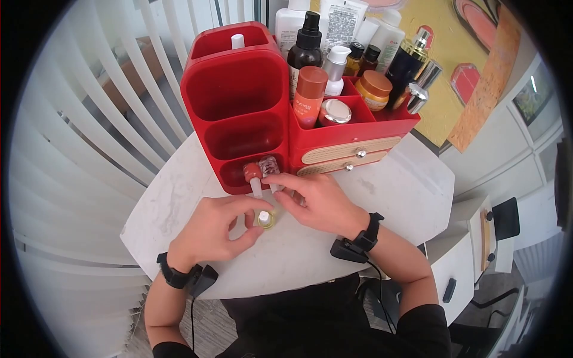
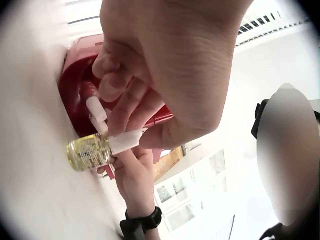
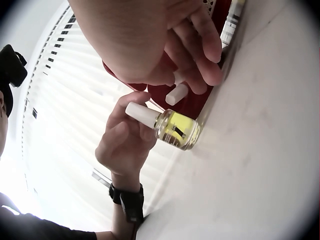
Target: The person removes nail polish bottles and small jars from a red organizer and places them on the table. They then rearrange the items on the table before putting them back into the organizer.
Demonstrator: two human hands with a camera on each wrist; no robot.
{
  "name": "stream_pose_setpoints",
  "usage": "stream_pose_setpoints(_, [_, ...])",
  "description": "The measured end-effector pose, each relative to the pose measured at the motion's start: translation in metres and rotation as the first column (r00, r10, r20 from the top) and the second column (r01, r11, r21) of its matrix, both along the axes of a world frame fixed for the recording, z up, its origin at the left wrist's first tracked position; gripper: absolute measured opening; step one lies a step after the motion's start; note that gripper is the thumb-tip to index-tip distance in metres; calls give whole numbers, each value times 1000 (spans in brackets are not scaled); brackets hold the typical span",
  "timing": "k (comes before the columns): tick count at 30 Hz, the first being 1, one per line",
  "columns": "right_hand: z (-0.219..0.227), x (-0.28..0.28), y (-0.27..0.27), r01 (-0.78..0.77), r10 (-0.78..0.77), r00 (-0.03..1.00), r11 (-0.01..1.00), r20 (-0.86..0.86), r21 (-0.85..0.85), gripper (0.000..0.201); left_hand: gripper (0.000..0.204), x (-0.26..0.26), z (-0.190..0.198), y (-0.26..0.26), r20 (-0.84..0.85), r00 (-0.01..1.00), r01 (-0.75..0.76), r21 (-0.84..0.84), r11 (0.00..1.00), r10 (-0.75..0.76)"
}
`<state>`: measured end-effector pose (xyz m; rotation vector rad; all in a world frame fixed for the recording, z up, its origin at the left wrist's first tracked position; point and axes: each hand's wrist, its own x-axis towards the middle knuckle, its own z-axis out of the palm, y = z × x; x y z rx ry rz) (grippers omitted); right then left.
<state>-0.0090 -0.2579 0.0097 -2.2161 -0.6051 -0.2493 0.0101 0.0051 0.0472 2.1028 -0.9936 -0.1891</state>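
A nail polish bottle with yellowish liquid (image 3: pixel 179 131) and a white cap stands on the white table (image 1: pixel 310 238). My left hand (image 1: pixel 218 230) curves around its cap, thumb and index finger apart on either side in the head view. My right hand (image 1: pixel 322 200) pinches the white cap of a clear, glittery nail polish bottle (image 1: pixel 268 164) with thumb and index finger. That bottle leans in the lowest compartment of the red organizer (image 1: pixel 285 101). Next to it lies a reddish nail polish bottle (image 1: pixel 251 172), its white cap (image 3: pixel 176 94) pointing outward.
Right of the tall compartments, a drawer section (image 1: pixel 352 152) with silver knobs holds an orange-red bottle (image 1: pixel 310 98), a jar (image 1: pixel 373 89) and a dark spray bottle (image 1: pixel 306 45). White vertical blinds (image 1: pixel 89 149) hang at the left. Both wrists wear black straps with cables.
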Motion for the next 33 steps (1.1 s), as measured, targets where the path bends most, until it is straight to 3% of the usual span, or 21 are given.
stream_pose_setpoints(5, [-1,1,0,13,-13,1000,1000,-9,0,32,27,2,-13,-1,100,995,20,-23,1000,-18])
stream_pose_setpoints(8, [0,0,-1,16,-17,999,1000,-48,-18,32,23,1,-5,3,91,993,-75,-7,997,75])
stream_pose_setpoints(11, [-2,0,-3,23,-23,1000,1000,-9,8,31,19,6,-2,8,193,963,-174,-81,981,186])
stream_pose_setpoints(13, [-5,1,-4,26,-28,999,999,46,42,29,22,9,-4,11,259,903,-309,-159,938,342])
stream_pose_setpoints(16, [-2,0,-3,33,-34,999,999,24,30,27,25,15,-12,8,314,845,-392,-189,900,434])
stream_pose_setpoints(22, [1,-1,-2,29,-29,1000,999,4,24,27,26,15,-22,5,462,850,-308,49,950,252])
stream_pose_setpoints(25, [-4,0,-3,25,-26,1000,999,17,33,28,31,13,-23,6,422,883,-272,102,957,206])
stream_pose_setpoints(33, [-1,2,-3,-6,5,999,1000,-37,-29,35,32,14,-23,7,411,890,-261,100,960,199])
